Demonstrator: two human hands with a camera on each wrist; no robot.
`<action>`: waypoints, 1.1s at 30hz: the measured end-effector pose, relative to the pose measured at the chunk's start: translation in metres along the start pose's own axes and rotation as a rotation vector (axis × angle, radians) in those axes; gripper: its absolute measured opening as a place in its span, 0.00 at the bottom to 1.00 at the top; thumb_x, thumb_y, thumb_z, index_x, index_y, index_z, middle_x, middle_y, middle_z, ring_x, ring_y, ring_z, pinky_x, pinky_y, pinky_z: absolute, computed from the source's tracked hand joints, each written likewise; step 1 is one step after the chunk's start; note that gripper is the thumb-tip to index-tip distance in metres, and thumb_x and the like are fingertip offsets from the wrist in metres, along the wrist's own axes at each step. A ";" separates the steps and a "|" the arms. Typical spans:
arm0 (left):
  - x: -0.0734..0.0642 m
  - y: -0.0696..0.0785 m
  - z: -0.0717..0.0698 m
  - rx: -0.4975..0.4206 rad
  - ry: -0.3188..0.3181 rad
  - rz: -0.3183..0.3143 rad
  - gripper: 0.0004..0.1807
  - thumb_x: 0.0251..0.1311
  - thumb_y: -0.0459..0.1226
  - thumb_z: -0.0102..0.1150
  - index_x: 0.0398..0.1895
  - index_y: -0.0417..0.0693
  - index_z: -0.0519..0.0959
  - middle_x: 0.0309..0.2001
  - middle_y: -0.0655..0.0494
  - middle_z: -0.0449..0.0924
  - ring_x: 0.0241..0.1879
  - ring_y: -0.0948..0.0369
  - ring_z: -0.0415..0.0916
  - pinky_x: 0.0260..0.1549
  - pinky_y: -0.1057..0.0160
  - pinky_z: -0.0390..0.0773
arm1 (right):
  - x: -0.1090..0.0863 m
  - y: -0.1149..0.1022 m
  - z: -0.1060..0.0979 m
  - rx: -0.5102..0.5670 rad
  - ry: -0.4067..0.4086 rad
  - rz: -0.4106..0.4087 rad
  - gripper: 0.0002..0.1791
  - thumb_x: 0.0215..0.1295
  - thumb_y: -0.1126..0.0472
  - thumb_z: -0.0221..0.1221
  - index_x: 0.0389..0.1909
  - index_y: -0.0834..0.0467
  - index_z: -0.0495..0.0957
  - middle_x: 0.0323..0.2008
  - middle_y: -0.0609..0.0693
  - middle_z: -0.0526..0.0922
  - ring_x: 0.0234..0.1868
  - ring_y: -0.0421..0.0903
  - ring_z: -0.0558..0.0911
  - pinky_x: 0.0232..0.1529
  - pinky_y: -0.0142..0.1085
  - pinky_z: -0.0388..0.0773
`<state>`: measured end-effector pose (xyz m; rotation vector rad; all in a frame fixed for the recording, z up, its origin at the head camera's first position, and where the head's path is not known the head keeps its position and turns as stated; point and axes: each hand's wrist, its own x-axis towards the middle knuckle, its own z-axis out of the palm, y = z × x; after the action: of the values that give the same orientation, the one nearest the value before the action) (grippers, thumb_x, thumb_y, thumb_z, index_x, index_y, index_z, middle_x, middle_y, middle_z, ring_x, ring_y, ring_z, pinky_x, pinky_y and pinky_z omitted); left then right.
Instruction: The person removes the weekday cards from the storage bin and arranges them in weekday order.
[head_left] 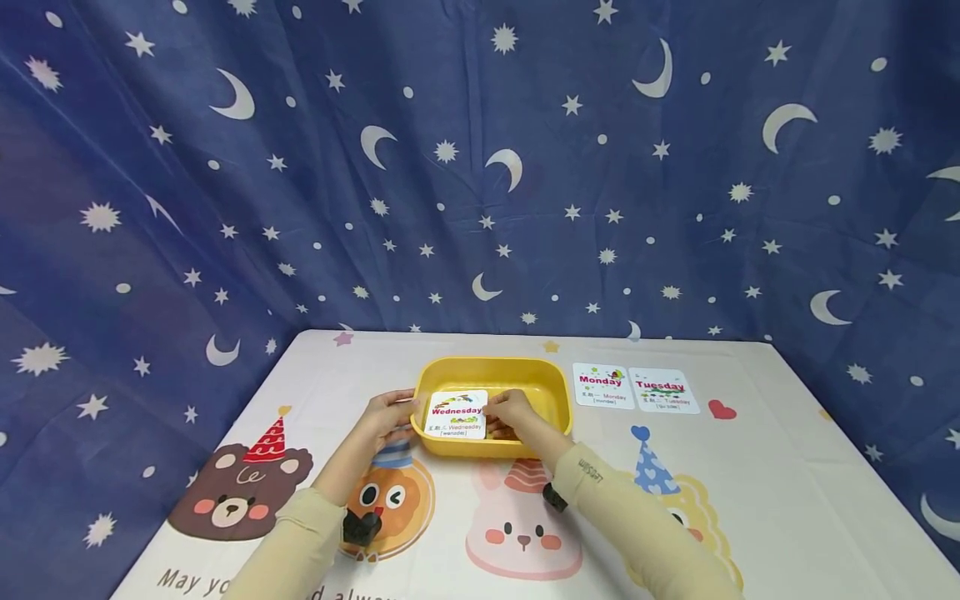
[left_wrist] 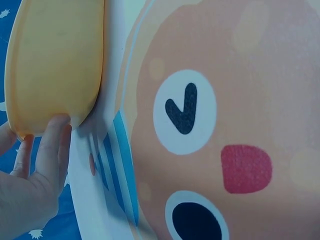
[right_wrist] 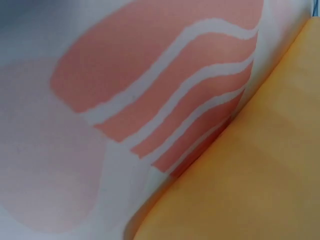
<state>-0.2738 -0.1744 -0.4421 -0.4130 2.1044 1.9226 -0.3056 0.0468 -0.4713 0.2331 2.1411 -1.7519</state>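
A yellow plastic tray point(head_left: 525, 372) with a raised rim stands on the table. Over its left part is a white square card point(head_left: 457, 415) printed "Wednesday", tilted so its face shows in the head view. My right hand point(head_left: 512, 414) pinches this card at its right edge, inside the tray. My left hand point(head_left: 388, 418) is at the tray's left end. In the left wrist view its fairly straight, spread fingers point(left_wrist: 51, 150) touch the tray's outer wall point(left_wrist: 57, 65). The right wrist view shows the tray's side point(right_wrist: 250, 175), while the right hand is out of sight there.
Right of the tray lie a "Monday" card point(head_left: 603, 386) and a "Tuesday" card point(head_left: 663, 391), side by side. A white cloth point(head_left: 780, 467) with cartoon animals covers the table. Behind it hangs a blue curtain point(head_left: 465, 208) with moons and stars.
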 end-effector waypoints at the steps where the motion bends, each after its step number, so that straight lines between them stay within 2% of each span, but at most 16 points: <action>1: 0.000 0.000 0.000 -0.001 0.002 -0.001 0.24 0.66 0.33 0.52 0.64 0.37 0.66 0.51 0.39 0.76 0.33 0.62 0.80 0.32 0.65 0.85 | 0.000 0.000 0.000 -0.019 0.005 -0.019 0.10 0.59 0.66 0.62 0.38 0.67 0.75 0.20 0.54 0.79 0.14 0.40 0.73 0.17 0.30 0.79; 4: 0.000 0.002 0.000 0.000 0.004 -0.002 0.24 0.66 0.33 0.52 0.64 0.37 0.65 0.51 0.38 0.76 0.32 0.63 0.80 0.31 0.66 0.85 | -0.003 -0.005 0.002 -0.057 0.030 -0.026 0.10 0.57 0.65 0.65 0.33 0.65 0.74 0.18 0.53 0.77 0.12 0.39 0.71 0.14 0.29 0.76; 5: 0.000 0.002 0.000 0.000 0.006 -0.003 0.24 0.66 0.33 0.52 0.64 0.37 0.65 0.52 0.37 0.76 0.32 0.63 0.80 0.31 0.66 0.85 | -0.007 -0.008 0.004 -0.081 0.052 -0.015 0.11 0.57 0.64 0.65 0.33 0.64 0.73 0.18 0.52 0.77 0.12 0.39 0.71 0.15 0.28 0.76; 11: 0.000 0.005 -0.001 0.000 0.000 0.011 0.24 0.66 0.33 0.51 0.65 0.37 0.64 0.59 0.34 0.69 0.35 0.61 0.81 0.32 0.65 0.85 | -0.013 -0.011 0.007 -0.134 0.069 -0.106 0.15 0.55 0.66 0.66 0.33 0.63 0.67 0.17 0.50 0.74 0.12 0.38 0.69 0.11 0.25 0.70; 13: 0.000 0.004 -0.001 0.005 -0.004 0.005 0.24 0.67 0.33 0.50 0.65 0.37 0.64 0.60 0.33 0.68 0.36 0.60 0.81 0.33 0.65 0.85 | -0.011 -0.009 0.007 -0.147 0.072 -0.087 0.14 0.55 0.68 0.65 0.34 0.62 0.67 0.19 0.49 0.73 0.13 0.38 0.69 0.11 0.25 0.70; 18: 0.000 0.002 0.002 0.012 0.001 -0.008 0.24 0.66 0.34 0.52 0.64 0.38 0.65 0.60 0.34 0.70 0.36 0.59 0.81 0.34 0.63 0.85 | -0.008 -0.004 0.007 -0.196 0.110 -0.043 0.12 0.56 0.69 0.63 0.34 0.61 0.68 0.24 0.51 0.71 0.16 0.40 0.69 0.13 0.24 0.70; 25: -0.001 0.000 0.001 0.013 0.004 0.014 0.24 0.66 0.34 0.53 0.64 0.37 0.65 0.59 0.33 0.69 0.34 0.61 0.81 0.34 0.63 0.85 | -0.014 -0.004 0.006 -0.214 0.115 -0.132 0.11 0.55 0.68 0.63 0.23 0.60 0.69 0.20 0.50 0.69 0.17 0.42 0.71 0.15 0.26 0.72; 28: -0.002 -0.001 0.000 0.010 -0.005 0.019 0.25 0.66 0.34 0.52 0.64 0.36 0.65 0.59 0.32 0.70 0.35 0.60 0.82 0.34 0.62 0.86 | -0.015 -0.002 0.006 -0.231 0.123 -0.164 0.11 0.55 0.68 0.63 0.22 0.60 0.69 0.18 0.48 0.69 0.16 0.41 0.72 0.15 0.26 0.73; 33: -0.002 -0.001 0.002 0.010 -0.001 0.016 0.25 0.66 0.34 0.53 0.64 0.36 0.65 0.56 0.33 0.72 0.36 0.60 0.82 0.35 0.61 0.86 | -0.014 -0.002 0.004 -0.224 0.145 -0.162 0.10 0.54 0.69 0.62 0.23 0.61 0.69 0.18 0.48 0.68 0.16 0.42 0.69 0.15 0.26 0.70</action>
<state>-0.2718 -0.1728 -0.4421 -0.3941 2.1220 1.9198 -0.2931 0.0439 -0.4649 0.1334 2.5016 -1.6027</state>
